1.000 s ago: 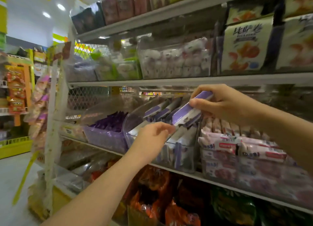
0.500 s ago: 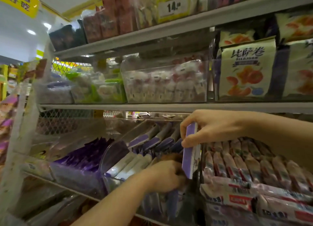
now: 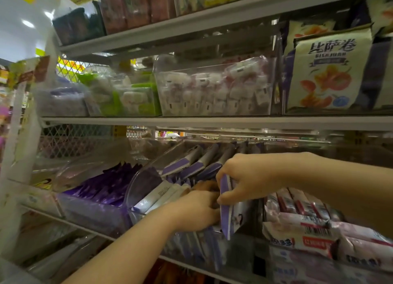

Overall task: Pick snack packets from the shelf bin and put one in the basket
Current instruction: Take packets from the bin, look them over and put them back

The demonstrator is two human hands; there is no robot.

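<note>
On shop shelf (image 3: pixel 85 228) — clear bin (image 3: pixel 144 177) | right hand (image 3: pixel 251 177) pinches purple packet (image 3: pixel 228 215) | left hand (image 3: pixel 191 211) hold unclear

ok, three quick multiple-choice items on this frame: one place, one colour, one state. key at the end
1. Where do the pink packets lie from the held packet?
A. to its right
B. to its left
C. a shelf above

2. What colours is the held packet?
A. green and yellow
B. purple and white
C. red and black

3. The right grip is:
A. open and empty
B. flat on the shelf edge
C. pinching the held packet

Key:
1 A, they sit right of it.
2 B, it has a purple edge and a white face.
3 C, thumb and fingers close on its top end.
</note>
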